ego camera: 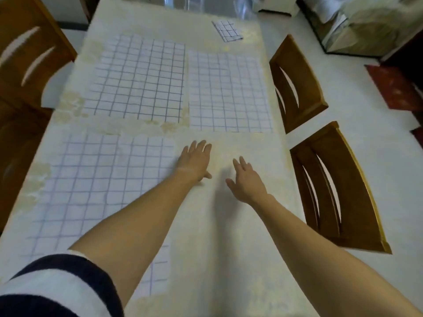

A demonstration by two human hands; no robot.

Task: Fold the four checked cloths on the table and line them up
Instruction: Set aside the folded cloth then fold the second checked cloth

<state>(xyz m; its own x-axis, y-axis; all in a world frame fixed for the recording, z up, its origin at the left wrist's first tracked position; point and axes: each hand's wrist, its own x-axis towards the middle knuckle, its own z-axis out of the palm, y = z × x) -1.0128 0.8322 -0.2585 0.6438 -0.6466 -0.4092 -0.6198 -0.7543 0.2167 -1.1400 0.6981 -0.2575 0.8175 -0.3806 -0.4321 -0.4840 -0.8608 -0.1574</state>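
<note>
Three white checked cloths lie spread flat on the cream table (240, 236): a near-left cloth (96, 186), a far-left cloth (139, 78) and a far-right cloth (229, 92). A small folded checked cloth (227, 30) sits near the table's far right corner. My left hand (194, 161) is stretched out with straight fingers at the right edge of the near-left cloth. My right hand (246, 179) hovers with spread fingers over bare table to the right of it, holding nothing. My left forearm covers part of the near-left cloth.
Two wooden chairs (297, 83) (338, 191) stand along the table's right side. Another wooden chair (27, 56) is at the left. Plastic-wrapped items (366, 21) sit on the floor at the far right.
</note>
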